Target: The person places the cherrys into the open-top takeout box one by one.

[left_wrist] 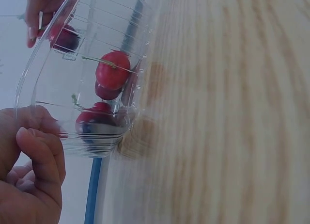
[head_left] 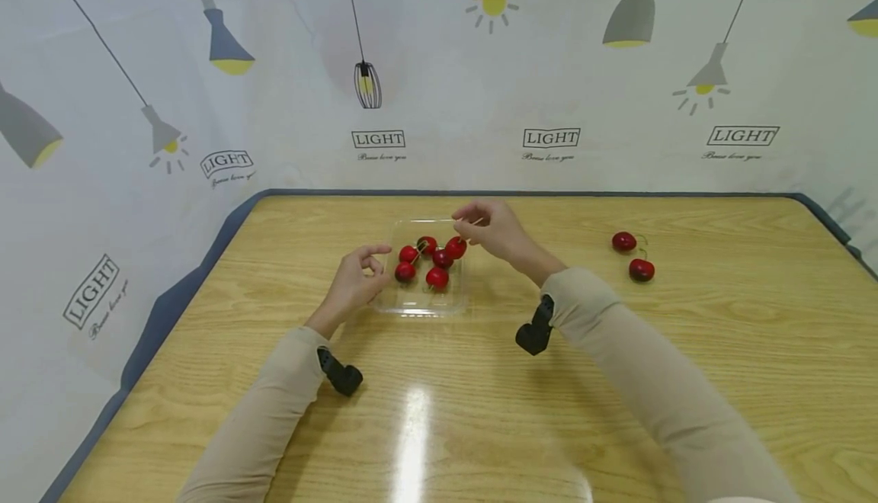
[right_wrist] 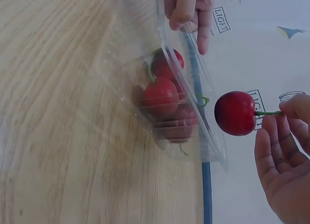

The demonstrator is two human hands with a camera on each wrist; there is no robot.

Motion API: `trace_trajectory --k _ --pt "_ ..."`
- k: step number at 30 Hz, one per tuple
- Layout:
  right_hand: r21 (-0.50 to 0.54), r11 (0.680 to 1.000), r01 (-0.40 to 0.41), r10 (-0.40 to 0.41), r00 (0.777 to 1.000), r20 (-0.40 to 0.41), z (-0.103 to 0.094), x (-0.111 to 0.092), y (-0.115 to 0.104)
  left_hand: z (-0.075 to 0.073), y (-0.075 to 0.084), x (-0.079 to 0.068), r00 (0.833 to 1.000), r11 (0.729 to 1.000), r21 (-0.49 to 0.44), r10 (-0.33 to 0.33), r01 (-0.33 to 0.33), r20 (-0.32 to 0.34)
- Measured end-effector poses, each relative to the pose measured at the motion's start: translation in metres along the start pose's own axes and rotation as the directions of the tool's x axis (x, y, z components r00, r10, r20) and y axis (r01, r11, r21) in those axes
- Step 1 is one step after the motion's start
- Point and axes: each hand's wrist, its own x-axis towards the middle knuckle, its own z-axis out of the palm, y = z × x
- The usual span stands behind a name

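Observation:
My right hand (head_left: 492,230) pinches a red cherry (right_wrist: 236,113) by its green stem between thumb and fingertips. The cherry hangs at the rim on the right side of a clear plastic container (head_left: 420,309). Inside the container lie several cherries (head_left: 437,278), dark red to bright red, some with stems. On the opposite side my left hand (head_left: 358,278) holds the container's left rim, with thumb and index finger at the edge, as the left wrist view (left_wrist: 36,151) shows.
Two more cherries, a darker one (head_left: 623,241) and one nearer me (head_left: 641,270), lie on the wooden table (head_left: 535,411) to the right. Behind the table's blue edge hangs a pale backdrop (head_left: 439,168) printed with lamps.

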Motion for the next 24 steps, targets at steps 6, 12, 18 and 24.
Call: trace_trajectory --k 6,12,18,24 --pt "0.031 0.999 0.017 -0.018 0.999 0.028 0.012 0.002 -0.002 0.000 0.001 0.000 1.000 1.000 0.010 0.003 -0.003 -0.003" --pt "0.013 1.000 0.020 -0.021 0.998 0.058 0.025 0.003 -0.003 0.001 0.004 -0.001 1.000 1.000 0.021 0.003 -0.003 0.000" --pt "0.001 1.000 0.019 -0.020 0.997 0.080 0.036 0.006 -0.001 0.001 -0.001 0.002 1.000 1.000 0.003 -0.005 0.005 -0.004" --pt "0.022 1.000 -0.007 0.004 0.992 0.127 0.047 0.006 0.000 0.000 -0.026 0.016 1.000 1.000 0.013 0.002 -0.002 -0.022"
